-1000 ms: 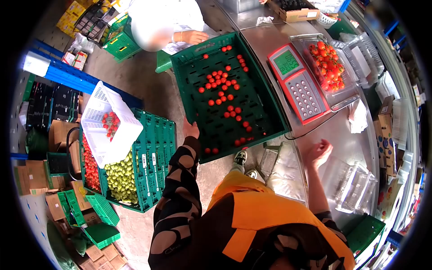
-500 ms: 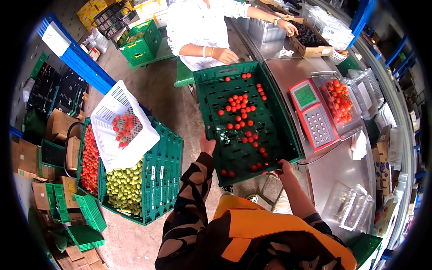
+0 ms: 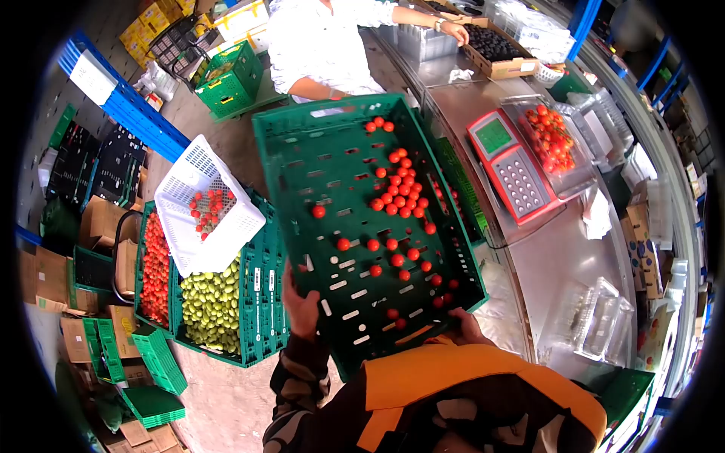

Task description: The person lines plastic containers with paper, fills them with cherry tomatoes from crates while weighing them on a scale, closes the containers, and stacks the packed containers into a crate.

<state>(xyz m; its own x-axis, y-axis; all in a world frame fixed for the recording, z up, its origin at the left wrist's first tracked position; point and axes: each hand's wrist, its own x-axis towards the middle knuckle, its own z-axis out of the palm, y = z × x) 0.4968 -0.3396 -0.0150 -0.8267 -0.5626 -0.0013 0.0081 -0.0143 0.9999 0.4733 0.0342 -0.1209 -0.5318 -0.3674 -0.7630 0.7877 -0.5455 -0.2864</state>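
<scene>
A large green crate is held in front of my body, with loose cherry tomatoes scattered on its slotted floor, mostly toward the right. My left hand grips its left side near the bottom corner. At the near edge, by the right corner, my right hand holds the crate, its fingers partly hidden. To the right, a red scale carries a clear container of tomatoes. A white basket with some tomatoes rests on green crates at the left.
Across the crate stands a person in white, one arm reaching toward a box of dark fruit. Left are red tomatoes and green fruit in crates. Clear plastic containers lie on the metal table.
My right hand has come from the table side onto the crate. The crate has moved nearer to me and away from the table edge, and its tomatoes have shifted. The other person's hand has left the crate's visible rim.
</scene>
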